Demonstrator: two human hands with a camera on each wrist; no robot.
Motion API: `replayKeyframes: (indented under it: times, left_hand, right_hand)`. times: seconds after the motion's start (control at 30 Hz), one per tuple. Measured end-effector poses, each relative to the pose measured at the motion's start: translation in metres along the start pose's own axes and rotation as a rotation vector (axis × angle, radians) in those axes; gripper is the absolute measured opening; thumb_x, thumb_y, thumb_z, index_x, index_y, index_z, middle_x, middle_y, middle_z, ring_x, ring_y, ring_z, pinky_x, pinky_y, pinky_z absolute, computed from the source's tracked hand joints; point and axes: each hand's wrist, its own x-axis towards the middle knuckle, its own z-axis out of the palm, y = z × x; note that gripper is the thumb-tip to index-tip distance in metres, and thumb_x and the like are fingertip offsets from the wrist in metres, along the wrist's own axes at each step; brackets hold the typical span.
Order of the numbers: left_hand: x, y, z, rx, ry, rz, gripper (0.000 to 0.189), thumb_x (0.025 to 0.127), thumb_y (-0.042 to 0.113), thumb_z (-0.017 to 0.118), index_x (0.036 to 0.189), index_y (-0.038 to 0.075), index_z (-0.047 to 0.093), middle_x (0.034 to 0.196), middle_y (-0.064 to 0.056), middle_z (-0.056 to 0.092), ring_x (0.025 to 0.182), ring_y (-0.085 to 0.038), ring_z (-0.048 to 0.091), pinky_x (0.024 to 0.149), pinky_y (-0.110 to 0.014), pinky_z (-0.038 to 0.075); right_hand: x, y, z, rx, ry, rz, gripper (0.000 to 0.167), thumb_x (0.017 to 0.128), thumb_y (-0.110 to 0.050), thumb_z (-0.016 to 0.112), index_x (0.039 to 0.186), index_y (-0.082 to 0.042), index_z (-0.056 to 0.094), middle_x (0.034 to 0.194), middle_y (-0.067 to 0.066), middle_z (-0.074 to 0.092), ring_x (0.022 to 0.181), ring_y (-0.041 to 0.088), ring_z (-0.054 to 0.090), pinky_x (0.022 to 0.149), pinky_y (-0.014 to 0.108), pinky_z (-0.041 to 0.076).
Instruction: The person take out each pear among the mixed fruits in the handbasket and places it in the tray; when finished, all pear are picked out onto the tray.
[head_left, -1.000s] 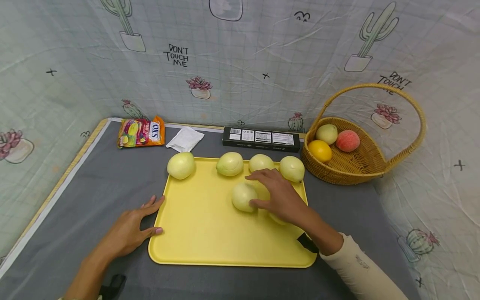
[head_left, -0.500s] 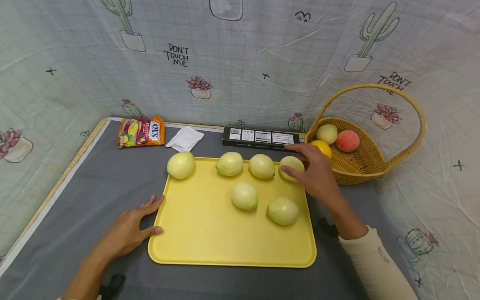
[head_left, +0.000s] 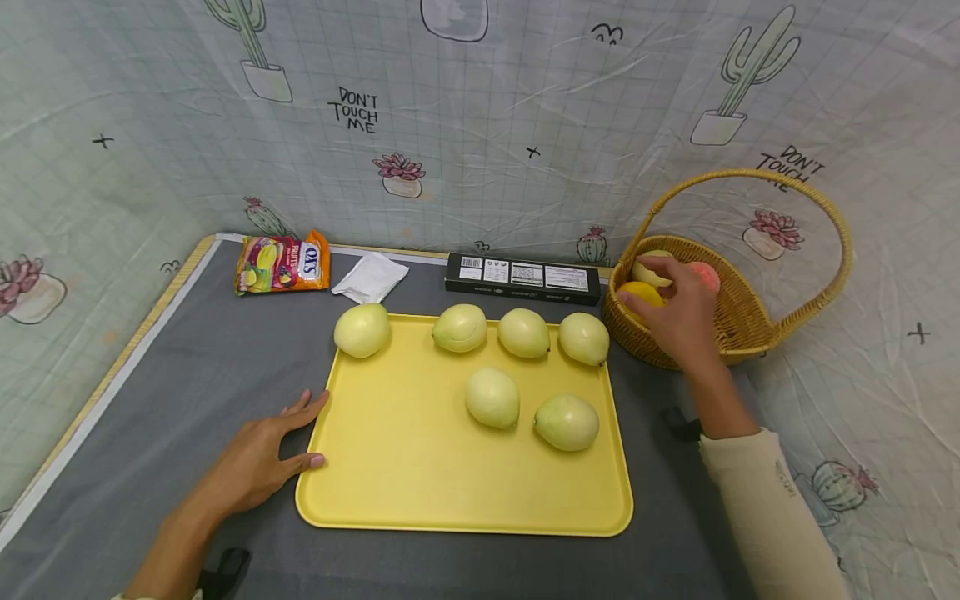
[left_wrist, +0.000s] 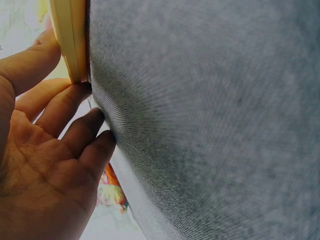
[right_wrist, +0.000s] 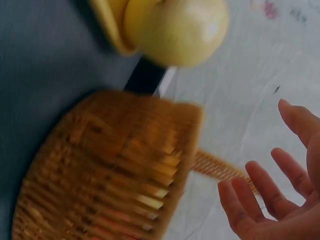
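Note:
My left hand [head_left: 258, 458] touches the left edge of the yellow tray [head_left: 397, 450], thumb and forefinger spread apart; the left wrist view shows fingertips against the rim. My right hand [head_left: 684, 312] hovers over the wicker basket [head_left: 738, 312], its thumb and fingers around but apart from the yellow fruit [head_left: 641, 292]. Partly hidden behind that hand are a pale green fruit [head_left: 652, 271] and a reddish fruit [head_left: 707, 275]. In the right wrist view the right hand's fingers [right_wrist: 267, 187] are extended above the basket rim. Several pale green fruits [head_left: 566, 422] lie on the tray.
Along the back of the grey table lie a bright candy bag [head_left: 279, 267], a white packet [head_left: 370, 277] and a long black box [head_left: 522, 279]. The basket's tall handle [head_left: 846, 242] arches up on the right. A printed cloth [head_left: 480, 108] hangs behind.
My right hand has moved from the tray, past its back right fruit, to over the basket. A fruit near the tray's middle has shifted slightly. My left hand has stayed put.

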Motion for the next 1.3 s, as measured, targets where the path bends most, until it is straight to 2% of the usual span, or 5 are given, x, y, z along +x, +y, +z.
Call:
replayKeyframes:
  times: [0.13, 0.37, 0.87, 1.07, 1.3]
  left_hand:
    - [0.0, 0.001, 0.0, 0.004, -0.003, -0.004, 0.091, 0.089, 0.035, 0.086, 0.166, 0.017, 0.04, 0.165, -0.03, 0.038, 0.146, -0.056, 0.044, 0.112, -0.073, 0.043]
    - [0.0, 0.002, 0.0, 0.007, -0.001, -0.013, 0.092, 0.088, 0.035, 0.086, 0.166, 0.017, 0.04, 0.165, -0.03, 0.038, 0.147, -0.056, 0.043, 0.112, -0.073, 0.043]
    - [-0.001, 0.003, -0.001, 0.017, 0.002, -0.01, 0.091, 0.088, 0.036, 0.086, 0.165, 0.017, 0.041, 0.166, -0.029, 0.039, 0.146, -0.055, 0.045, 0.112, -0.072, 0.043]
    - [-0.001, 0.002, -0.001, 0.015, -0.002, -0.015, 0.092, 0.088, 0.037, 0.086, 0.166, 0.02, 0.04, 0.166, -0.028, 0.038, 0.147, -0.055, 0.044, 0.112, -0.072, 0.043]
    - [-0.001, 0.002, -0.002, 0.012, -0.007, -0.024, 0.092, 0.089, 0.038, 0.085, 0.166, 0.02, 0.04, 0.167, -0.028, 0.038, 0.147, -0.054, 0.043, 0.113, -0.073, 0.043]
  right_hand:
    - [0.009, 0.016, -0.004, -0.06, 0.024, 0.061, 0.057, 0.093, -0.022, 0.086, 0.143, -0.007, 0.065, 0.14, 0.022, 0.066, 0.13, 0.043, 0.059, 0.097, 0.05, 0.053]
    - [0.03, 0.034, -0.007, -0.093, 0.012, 0.177, 0.062, 0.096, -0.03, 0.083, 0.149, -0.008, 0.06, 0.146, 0.024, 0.062, 0.136, 0.046, 0.055, 0.115, 0.064, 0.041]
    - [0.07, 0.073, 0.005, -0.217, -0.063, 0.302, 0.066, 0.1, -0.03, 0.077, 0.156, -0.005, 0.051, 0.152, 0.027, 0.057, 0.133, 0.049, 0.051, 0.117, 0.065, 0.034]
    - [0.079, 0.084, 0.011, -0.246, -0.118, 0.397, 0.072, 0.1, -0.038, 0.075, 0.161, -0.012, 0.046, 0.156, 0.024, 0.054, 0.138, 0.049, 0.048, 0.116, 0.068, 0.035]
    - [0.083, 0.087, 0.014, -0.217, -0.129, 0.37, 0.069, 0.099, -0.033, 0.076, 0.157, -0.005, 0.05, 0.152, 0.028, 0.054, 0.132, 0.05, 0.051, 0.113, 0.065, 0.044]
